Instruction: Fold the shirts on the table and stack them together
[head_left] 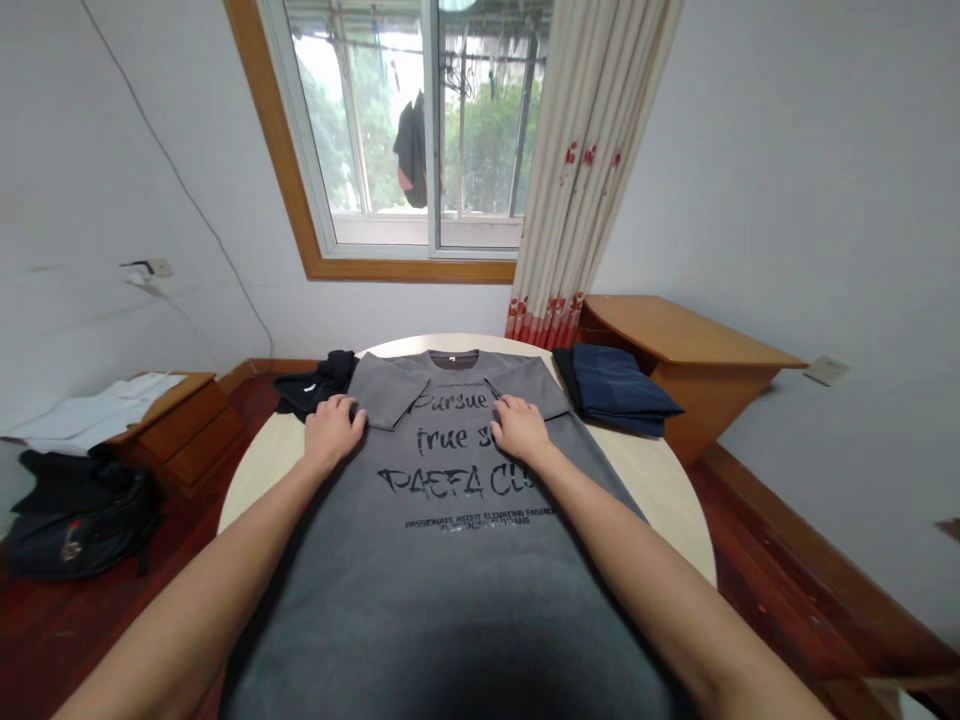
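A grey T-shirt [450, 560] with black lettering lies face up on a round pale table [667, 480], collar pointing away from me. Both short sleeves are folded inward over the chest. My left hand [334, 428] rests on the shirt's left shoulder edge, fingers curled down onto the folded left sleeve. On the right side, my right hand [520, 428] sits over the lettering with its fingers bent and gripping the edge of the folded right sleeve. Both forearms lie along the shirt's sides.
A black garment [315, 385] lies crumpled at the table's far left, and a folded dark blue garment [619, 390] at its far right. A wooden desk [675, 340] stands right, a low cabinet [180, 425] and black bag [75, 520] left. Window and curtain [585, 170] are ahead.
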